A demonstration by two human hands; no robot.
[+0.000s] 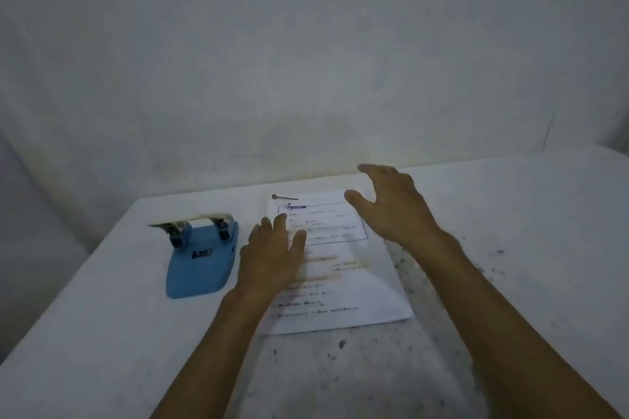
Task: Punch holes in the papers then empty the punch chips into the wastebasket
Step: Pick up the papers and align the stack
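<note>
A printed sheet of paper point(357, 296) lies flat on the white table point(102, 333), in the middle. A blue hole punch point(200, 262) with a pale lever stands just left of the paper, its lever end toward the wall. My left hand point(272, 255) hovers low over the paper's left edge, fingers apart, holding nothing. Above the sheet's upper right corner my right hand point(391, 207) is raised, with the fingers spread and curled and nothing in them. No wastebasket is in view.
A small dark pin-like object point(282, 197) lies at the paper's top edge. A white wall point(306, 61) rises right behind the table. Dark specks point(490, 265) dot the tabletop to the right and in front of the paper. The table's left edge runs diagonally.
</note>
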